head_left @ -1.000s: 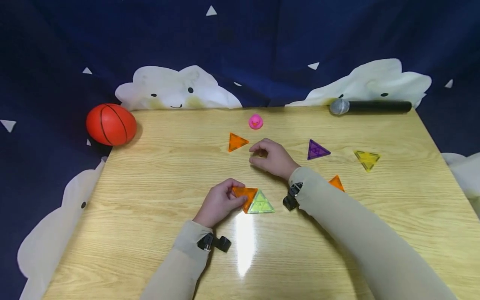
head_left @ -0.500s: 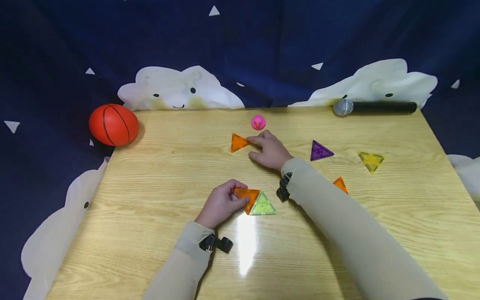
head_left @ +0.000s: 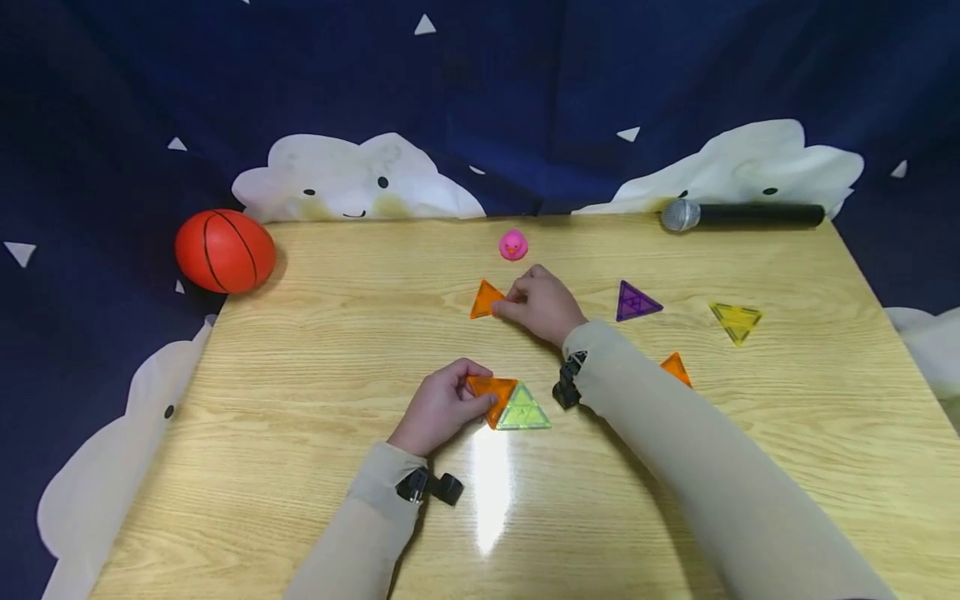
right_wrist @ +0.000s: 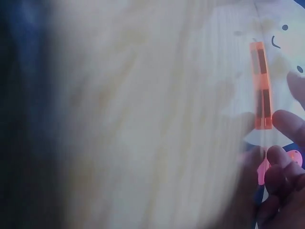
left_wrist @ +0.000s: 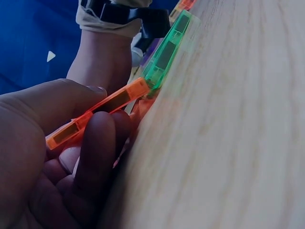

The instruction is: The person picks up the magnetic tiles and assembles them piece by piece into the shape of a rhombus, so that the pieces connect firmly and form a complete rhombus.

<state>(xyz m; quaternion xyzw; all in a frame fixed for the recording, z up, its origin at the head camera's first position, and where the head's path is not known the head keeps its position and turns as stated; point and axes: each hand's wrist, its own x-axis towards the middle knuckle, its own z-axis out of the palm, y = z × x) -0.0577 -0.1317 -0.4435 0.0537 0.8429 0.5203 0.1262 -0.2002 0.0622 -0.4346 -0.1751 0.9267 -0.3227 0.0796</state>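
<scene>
Tabletop play area, home or studio impossible to tell, wood-grain surface (head_left: 315,333), navy cloud-print cloth (head_left: 510,92) along the far side, red basketball (head_left: 225,251) far left, pink toy duck (head_left: 513,245) far middle, triangular magnetic tiles (head_left: 523,408), microphone (head_left: 750,216) far right

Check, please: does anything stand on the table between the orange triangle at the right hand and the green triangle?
Nothing visible stands between the far orange triangle and the green triangle; the left hand lies left of that gap.

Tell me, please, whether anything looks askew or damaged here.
Nothing looks damaged. One oddity: the orange tile in the left hand is tilted, not level with the green tile beside it.
</scene>
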